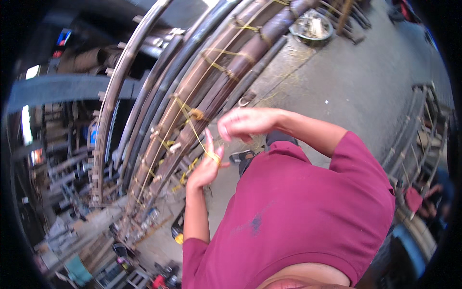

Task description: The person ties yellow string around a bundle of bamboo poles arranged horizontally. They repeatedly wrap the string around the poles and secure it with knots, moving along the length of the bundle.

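Yellow twine [212, 157] loops around the left hand [204, 170], its thumb and fingers spread; the right hand [248, 122] curls near it (whether it pinches anything, I cannot tell). From there the strand runs up to the lashed poles [216, 99]; keeping it taut should help any turns seat firmly.

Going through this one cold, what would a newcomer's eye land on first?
Probably the maroon shirt, filling the lower middle of the view. Next come the long poles tied with yellow cord, running from the top edge down toward the lower left. Near the centre, a strand of that cord loops round the left hand and stretches up to the poles, with the right hand just beside it.
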Motion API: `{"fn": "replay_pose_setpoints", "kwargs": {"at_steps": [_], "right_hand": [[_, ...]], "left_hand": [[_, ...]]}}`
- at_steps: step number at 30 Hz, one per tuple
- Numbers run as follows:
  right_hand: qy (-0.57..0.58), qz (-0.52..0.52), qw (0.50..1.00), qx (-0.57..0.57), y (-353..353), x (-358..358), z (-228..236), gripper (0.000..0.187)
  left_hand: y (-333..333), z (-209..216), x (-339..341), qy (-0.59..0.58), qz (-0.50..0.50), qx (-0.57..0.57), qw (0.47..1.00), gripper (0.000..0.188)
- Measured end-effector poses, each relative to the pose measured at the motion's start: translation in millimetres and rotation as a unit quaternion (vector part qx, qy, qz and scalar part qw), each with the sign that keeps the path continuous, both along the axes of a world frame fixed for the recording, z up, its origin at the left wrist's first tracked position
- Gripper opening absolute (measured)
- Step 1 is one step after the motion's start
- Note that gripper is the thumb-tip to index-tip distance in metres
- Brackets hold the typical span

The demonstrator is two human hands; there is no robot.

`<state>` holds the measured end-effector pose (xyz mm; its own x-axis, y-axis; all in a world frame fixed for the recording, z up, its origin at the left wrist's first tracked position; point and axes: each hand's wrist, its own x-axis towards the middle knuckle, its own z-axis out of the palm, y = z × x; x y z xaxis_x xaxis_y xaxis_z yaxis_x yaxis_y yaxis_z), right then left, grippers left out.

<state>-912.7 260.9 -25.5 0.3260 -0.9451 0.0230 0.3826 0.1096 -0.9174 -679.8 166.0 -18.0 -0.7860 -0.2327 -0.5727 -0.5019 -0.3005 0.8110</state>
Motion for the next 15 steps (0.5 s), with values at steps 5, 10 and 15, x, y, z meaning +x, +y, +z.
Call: {"fn": "replay_pose_setpoints", "kwargs": {"at_steps": [5, 10, 15], "right_hand": [[0.027, 0.194, 0.98, -0.021, -10, 51, -45, 0.023], [0.316, -0.094, 0.906, -0.265, -54, 45, -4, 0.021], [0.29, -0.044, 0.869, -0.399, -76, 65, 20, 0.019]], "left_hand": [[-25, 42, -12, 0.304, 0.126, 0.241, 0.913, 0.072], [-49, -26, 36, 0.121, -0.046, 0.243, 0.961, 0.098], [-56, -11, 28, 0.093, -0.085, 0.155, 0.98, 0.096]]}}
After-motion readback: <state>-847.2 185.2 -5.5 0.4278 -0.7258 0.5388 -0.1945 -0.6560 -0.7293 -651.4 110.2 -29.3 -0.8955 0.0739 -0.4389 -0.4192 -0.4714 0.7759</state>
